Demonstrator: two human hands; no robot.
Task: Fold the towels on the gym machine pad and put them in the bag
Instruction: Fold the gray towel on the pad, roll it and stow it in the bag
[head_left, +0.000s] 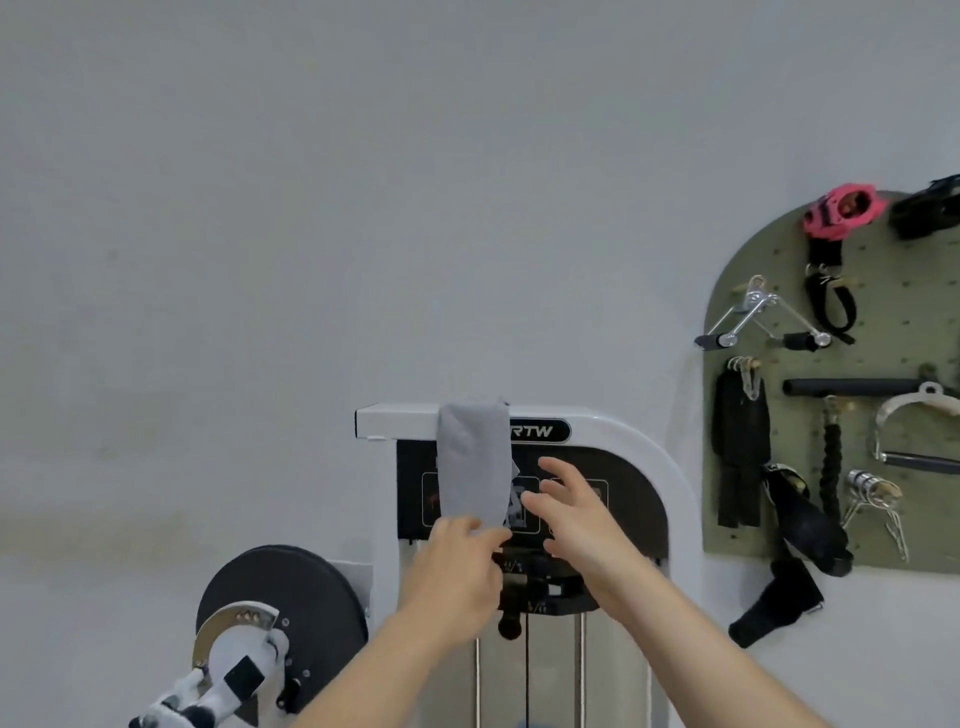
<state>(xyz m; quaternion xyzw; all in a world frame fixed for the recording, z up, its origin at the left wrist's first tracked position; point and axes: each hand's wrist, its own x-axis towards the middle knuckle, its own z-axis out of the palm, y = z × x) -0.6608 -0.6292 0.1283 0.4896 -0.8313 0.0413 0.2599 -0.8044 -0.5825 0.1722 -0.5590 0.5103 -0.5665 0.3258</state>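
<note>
Over the machine frame a grey towel is draped.
Its lower end is pinched by the left hand; fingers of the right hand are spread.

- Soft, even, fairly bright light fills the room; the pale wall reads flat grey-white, without hot spots.
- Shadows are faint: a soft dark band hugs the left edge of the pegboard at 3 o'clock.
- Small glints sit on the chrome handle and the white machine frame.
- The whole picture is soft and smeared; the grey towel shows no weave.
- The right hand is blurred at its fingers, the left hand slightly sharper.
- Wide-angle distortion bends the pegboard at 3 o'clock and stretches the forearms toward 6 o'clock.
</note>
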